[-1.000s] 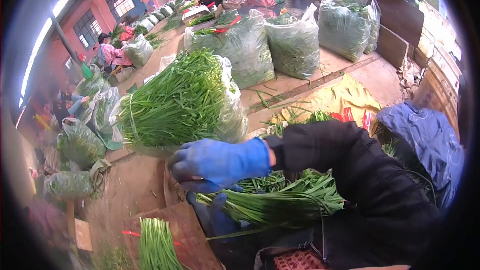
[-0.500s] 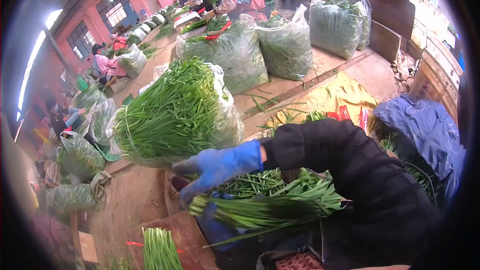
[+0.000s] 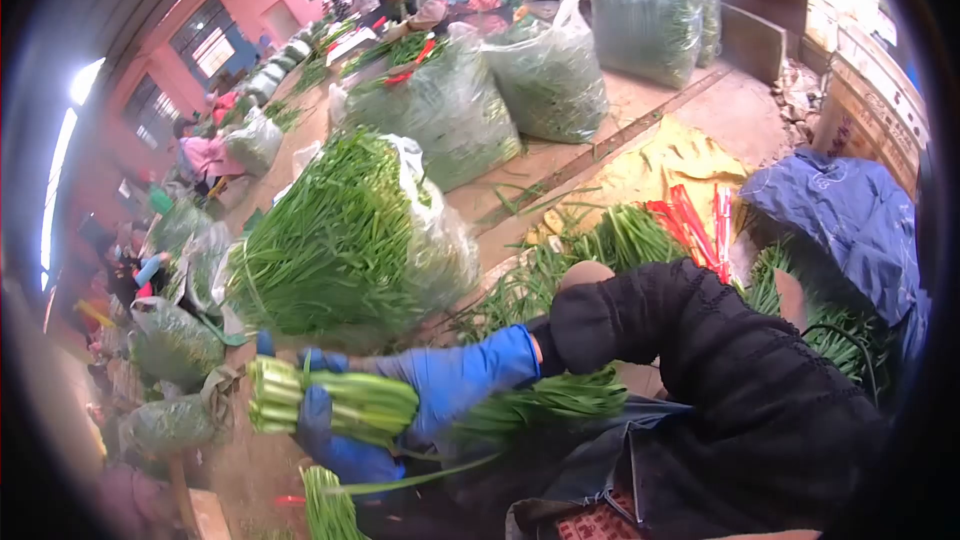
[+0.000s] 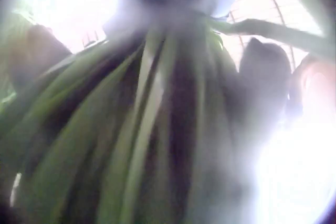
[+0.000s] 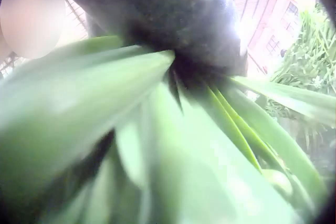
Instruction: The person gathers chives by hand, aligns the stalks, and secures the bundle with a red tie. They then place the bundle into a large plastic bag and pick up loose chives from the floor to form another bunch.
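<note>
Farthest left of the grip are the pale cut ends of the bundle of green stalks (image 3: 370, 405), which lies roughly level between two blue-gloved hands. The left hand (image 3: 340, 450) holds it from below, just inside those cut ends, with one finger wrapped up across the stalks. Right under that hand lies a smaller bunch (image 3: 325, 510), apart from the grip. Above the grip and clear of it stands a clear bag of greens (image 3: 340, 240), its stalks pointing down toward the hands. Touching the left hand on its right side, the right hand (image 3: 455, 385) closes round the bundle from above, its fingers lying along the top toward the cut ends. Right of this hold the leafy tips fan out and pass under the black sleeve (image 3: 700, 340). Beyond the sleeve, well away from the grip, are loose greens (image 3: 610, 235), then red ties (image 3: 690, 220) at the edge of a yellow sheet (image 3: 680, 160), then a blue cloth (image 3: 850, 220). Both wrist views are blurred. They show only green blades close up, and nothing more of how the fingers lie.
</note>
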Motion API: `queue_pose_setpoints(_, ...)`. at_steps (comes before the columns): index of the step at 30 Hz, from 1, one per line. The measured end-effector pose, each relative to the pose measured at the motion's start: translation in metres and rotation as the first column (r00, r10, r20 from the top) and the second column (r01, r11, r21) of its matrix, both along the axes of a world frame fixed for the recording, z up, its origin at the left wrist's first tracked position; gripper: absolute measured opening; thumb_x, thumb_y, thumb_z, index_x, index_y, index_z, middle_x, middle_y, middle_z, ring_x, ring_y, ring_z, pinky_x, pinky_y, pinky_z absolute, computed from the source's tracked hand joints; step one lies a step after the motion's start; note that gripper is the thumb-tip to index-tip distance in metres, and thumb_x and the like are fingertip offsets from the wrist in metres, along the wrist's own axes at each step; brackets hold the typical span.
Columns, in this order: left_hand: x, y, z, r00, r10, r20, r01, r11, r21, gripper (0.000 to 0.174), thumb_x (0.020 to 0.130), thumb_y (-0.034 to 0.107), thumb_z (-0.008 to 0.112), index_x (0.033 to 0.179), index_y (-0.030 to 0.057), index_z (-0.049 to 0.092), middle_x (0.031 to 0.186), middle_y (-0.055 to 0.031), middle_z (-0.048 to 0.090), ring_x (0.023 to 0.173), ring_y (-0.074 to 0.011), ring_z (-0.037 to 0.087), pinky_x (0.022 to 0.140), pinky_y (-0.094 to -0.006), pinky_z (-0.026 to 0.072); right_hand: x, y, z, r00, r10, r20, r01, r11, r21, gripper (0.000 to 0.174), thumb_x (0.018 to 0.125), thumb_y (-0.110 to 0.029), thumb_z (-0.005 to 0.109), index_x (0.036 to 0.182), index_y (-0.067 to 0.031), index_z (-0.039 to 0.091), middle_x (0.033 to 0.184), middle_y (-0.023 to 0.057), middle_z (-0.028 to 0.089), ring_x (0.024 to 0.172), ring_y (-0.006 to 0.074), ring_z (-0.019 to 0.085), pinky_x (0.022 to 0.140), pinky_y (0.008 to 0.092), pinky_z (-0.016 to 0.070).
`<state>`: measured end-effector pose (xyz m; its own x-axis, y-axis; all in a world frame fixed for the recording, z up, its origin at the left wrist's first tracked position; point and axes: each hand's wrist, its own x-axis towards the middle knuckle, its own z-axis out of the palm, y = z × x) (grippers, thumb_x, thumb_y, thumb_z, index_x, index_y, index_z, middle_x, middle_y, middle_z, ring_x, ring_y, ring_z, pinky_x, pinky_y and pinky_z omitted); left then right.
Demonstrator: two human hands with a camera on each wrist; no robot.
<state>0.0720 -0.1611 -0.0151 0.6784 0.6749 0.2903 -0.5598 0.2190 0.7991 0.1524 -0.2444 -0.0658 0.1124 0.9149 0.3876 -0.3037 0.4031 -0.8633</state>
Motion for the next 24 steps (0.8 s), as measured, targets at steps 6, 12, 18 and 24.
queue_pose_setpoints(6,0.035,0.041,0.038,0.954,-0.28,-0.103,0.286,0.759,0.585,0.071,0.082,0.015,0.059,0.142,0.002,0.023,0.13,-0.0168,0.045,0.117,-0.0267,0.05,0.099,-0.0393,0.0412,0.033,-0.01,0.028,0.913,-0.349,0.211,0.338,0.937,0.085,0.058,0.069,-0.004,0.073,0.122,-0.005,0.05,0.104,0.0025,0.062,0.097,0.0097,0.055,0.083,0.0269,0.0481)
queue_pose_setpoints(12,0.064,0.059,0.013,0.903,-0.399,-0.159,0.428,0.866,0.257,0.099,0.069,0.014,0.078,0.146,0.0094,0.015,0.125,-0.014,0.049,0.107,-0.0225,0.055,0.084,-0.0347,0.0507,0.063,-0.036,0.059,0.832,-0.554,-0.027,0.546,0.81,0.214,0.046,0.071,-0.001,0.071,0.115,-0.0039,0.056,0.101,0.003,0.063,0.094,0.0105,0.058,0.081,0.0276,0.0485)
queue_pose_setpoints(18,0.042,-0.002,-0.03,0.847,-0.42,-0.324,0.529,0.613,0.587,0.102,0.06,0.01,0.085,0.141,0.0063,0.024,0.12,-0.0119,0.052,0.103,-0.0191,0.056,0.082,-0.0332,0.0509,0.055,-0.047,0.054,0.775,-0.607,-0.173,0.63,0.726,0.276,0.047,0.075,-0.006,0.069,0.118,-0.0027,0.052,0.101,0.0048,0.06,0.088,0.0144,0.059,0.074,0.0298,0.0495)
queue_pose_setpoints(24,0.039,-0.027,-0.038,0.869,-0.144,-0.474,0.441,0.662,0.607,0.066,0.063,0.007,0.08,0.12,0.0014,0.048,0.108,-0.0081,0.058,0.09,-0.0173,0.06,0.082,-0.0302,0.0493,0.045,-0.04,0.027,0.749,-0.418,-0.514,0.58,0.789,0.202,0.047,0.077,-0.009,0.067,0.121,-0.0034,0.051,0.104,0.0062,0.061,0.092,0.0176,0.059,0.083,0.0321,0.0487)
